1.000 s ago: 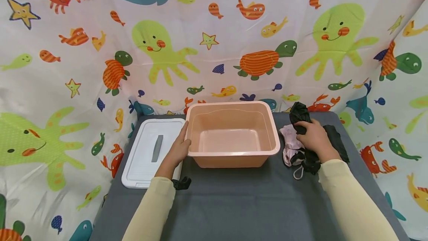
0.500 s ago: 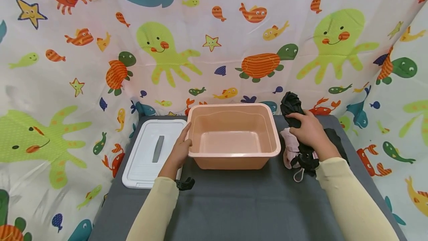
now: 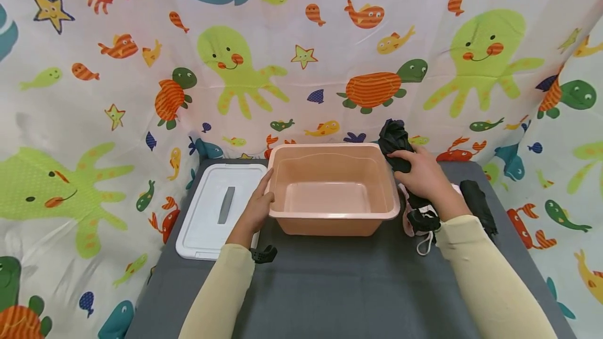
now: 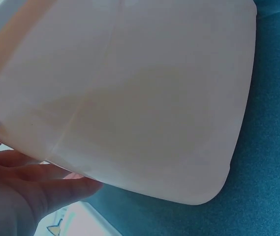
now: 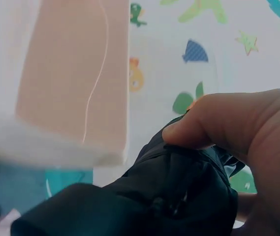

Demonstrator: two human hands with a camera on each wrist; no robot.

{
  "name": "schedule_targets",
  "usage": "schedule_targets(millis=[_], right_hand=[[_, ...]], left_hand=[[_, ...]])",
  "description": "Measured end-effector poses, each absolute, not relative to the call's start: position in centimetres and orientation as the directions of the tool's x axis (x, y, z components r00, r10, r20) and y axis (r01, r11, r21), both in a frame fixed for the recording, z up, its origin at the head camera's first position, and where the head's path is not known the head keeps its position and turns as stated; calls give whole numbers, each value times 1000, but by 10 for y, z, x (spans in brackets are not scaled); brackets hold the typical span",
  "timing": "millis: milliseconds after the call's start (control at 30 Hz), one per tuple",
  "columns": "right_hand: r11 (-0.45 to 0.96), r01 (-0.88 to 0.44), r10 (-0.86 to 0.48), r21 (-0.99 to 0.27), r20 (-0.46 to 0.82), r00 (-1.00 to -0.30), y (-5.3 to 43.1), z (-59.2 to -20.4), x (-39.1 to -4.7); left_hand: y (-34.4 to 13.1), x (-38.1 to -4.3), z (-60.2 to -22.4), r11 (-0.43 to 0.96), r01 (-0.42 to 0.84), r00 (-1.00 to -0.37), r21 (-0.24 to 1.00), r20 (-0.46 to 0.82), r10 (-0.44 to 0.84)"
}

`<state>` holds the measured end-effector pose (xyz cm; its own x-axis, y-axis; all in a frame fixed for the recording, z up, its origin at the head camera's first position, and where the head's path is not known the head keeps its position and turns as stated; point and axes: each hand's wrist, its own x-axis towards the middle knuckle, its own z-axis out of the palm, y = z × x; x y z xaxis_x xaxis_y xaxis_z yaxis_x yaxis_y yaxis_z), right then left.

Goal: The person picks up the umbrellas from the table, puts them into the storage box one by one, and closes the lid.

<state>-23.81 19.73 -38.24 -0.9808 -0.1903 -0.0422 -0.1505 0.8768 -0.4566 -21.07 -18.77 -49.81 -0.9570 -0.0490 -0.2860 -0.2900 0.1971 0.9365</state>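
A peach plastic tub [image 3: 334,227] stands in the middle of the table. My left hand [image 3: 253,213] rests against its left side, fingers fairly straight along the rim; the left wrist view shows fingertips [image 4: 83,188] touching the tub's edge. At the tub's right, my right hand [image 3: 426,179] grips a black folded umbrella [image 3: 394,139], raised at a tilt beside the back right corner. The right wrist view shows my thumb pressing on its gathered fabric [image 5: 159,182]. Partly hidden under that hand are a pink fabric item [image 3: 406,218] and a white cord loop [image 3: 425,245].
Left of the tub lies a white lid [image 3: 202,229] with a grey handle. Another dark rolled item [image 3: 478,208] lies to the right of my right hand. Behind the grey table [image 3: 339,286] hangs a curtain [image 3: 287,25] printed with sea animals.
My right hand has lifted the black folded umbrella and brought it leftward, up to the tub's back right corner. My left hand stays at the tub's left side.
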Motion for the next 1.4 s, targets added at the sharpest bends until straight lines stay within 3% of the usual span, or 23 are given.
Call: schedule_targets(millis=[633, 967, 1400], right_hand=[[822, -324, -413, -468, -97, -906, 136, -377, -251], [807, -428, -504, -408, -96, -859, 114, -378, -264], [778, -405, -543, -480, -189, -818, 83, -391, -278]], left_hand=[[-188, -210, -497, 201, -311, -950, 929, -307, -49], [-189, -213, -499, 178, -301, -953, 937, -299, -44], [-186, -211, -497, 192, -310, -951, 931, -304, -61]])
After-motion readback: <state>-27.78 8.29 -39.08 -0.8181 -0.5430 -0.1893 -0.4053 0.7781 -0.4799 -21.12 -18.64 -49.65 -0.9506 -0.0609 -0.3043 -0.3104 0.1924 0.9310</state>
